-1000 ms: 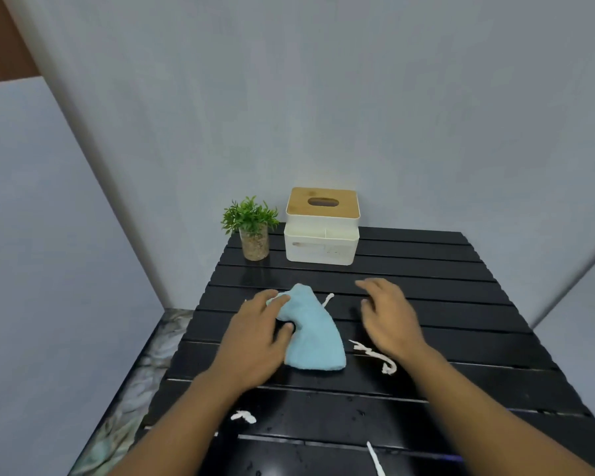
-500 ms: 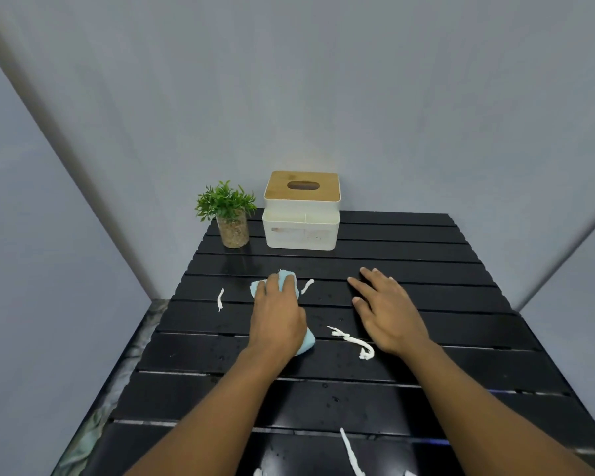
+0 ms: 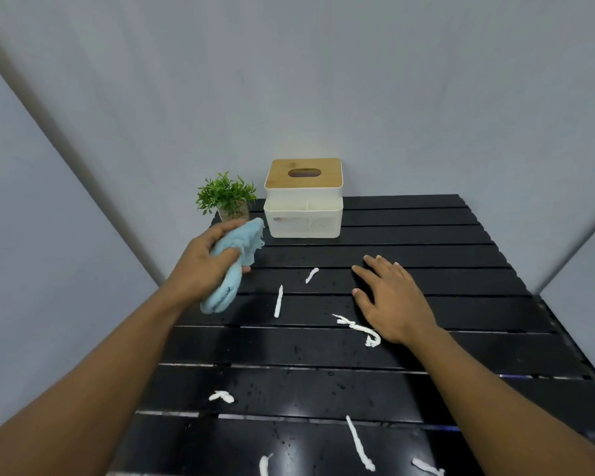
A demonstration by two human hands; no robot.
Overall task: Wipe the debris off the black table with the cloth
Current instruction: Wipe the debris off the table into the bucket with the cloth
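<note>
- Along the near edge of the counter (image 3: 461, 269), white debris strips (image 3: 359, 448) are lying scattered, with more toward the middle; judging by this, hardly any wiping is done.
- Mid-counter, the right hand (image 3: 392, 300) is resting flat, its fingers straight and released, just beside a twisted strip (image 3: 359, 328).
- Toward the far left corner, the left hand (image 3: 203, 266) is gripping the cloth (image 3: 236, 252), fingers clenching round it. Half a second ago it was pressing the cloth flat; now the cloth is bunched and seemingly lifted, probably being readied for a sweep from the far side.
- At the far edge, a plant (image 3: 225, 195) and a tissue box (image 3: 303, 197) are standing.
</note>
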